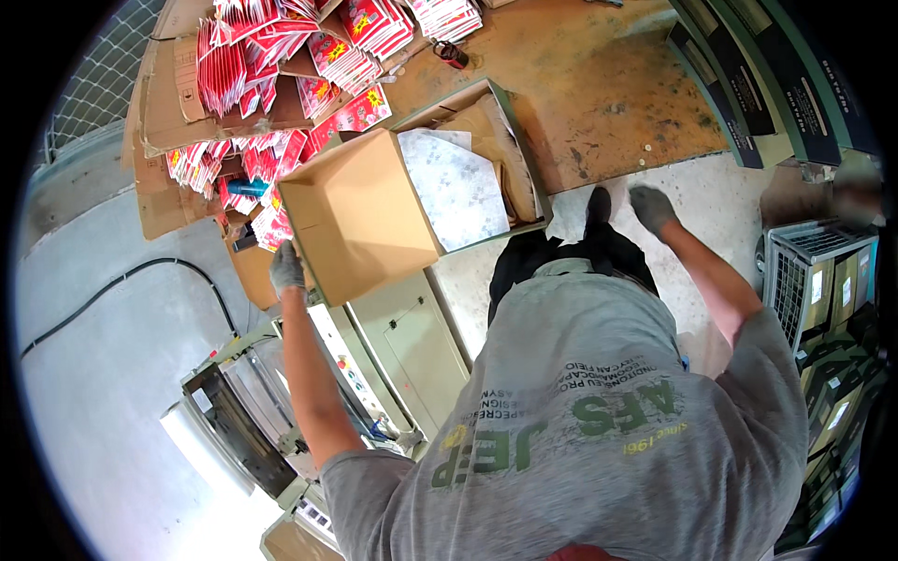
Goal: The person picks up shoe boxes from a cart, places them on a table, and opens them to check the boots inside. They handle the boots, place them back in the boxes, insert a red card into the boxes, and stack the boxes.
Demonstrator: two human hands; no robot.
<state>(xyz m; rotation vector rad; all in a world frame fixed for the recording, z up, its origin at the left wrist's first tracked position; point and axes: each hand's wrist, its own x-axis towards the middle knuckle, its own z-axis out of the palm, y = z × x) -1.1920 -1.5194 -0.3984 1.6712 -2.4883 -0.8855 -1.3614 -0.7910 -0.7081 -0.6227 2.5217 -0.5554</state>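
A shallow cardboard box with a dark green outside (529, 140) sits at the front edge of the worn brown worktop. Its tan lid (360, 220) is folded out to the left. Inside, a mottled grey-white sheet (453, 190) lies beside crumpled brown paper or card (513, 187). My left hand (287, 268), in a grey glove, grips the lid's lower left edge, fingers partly hidden. To the right of the box, my right hand (652, 209), also gloved, hangs over the floor, touching nothing. Its fingers are loosely bent, with nothing visible in them.
Cartons of red printed packets (360, 28) fill the back left. A small dark red object (451, 54) lies on the worktop (599, 89). Dark boxes (748, 75) are stacked at back right, above a wire crate (790, 280). A machine (253, 411) stands lower left.
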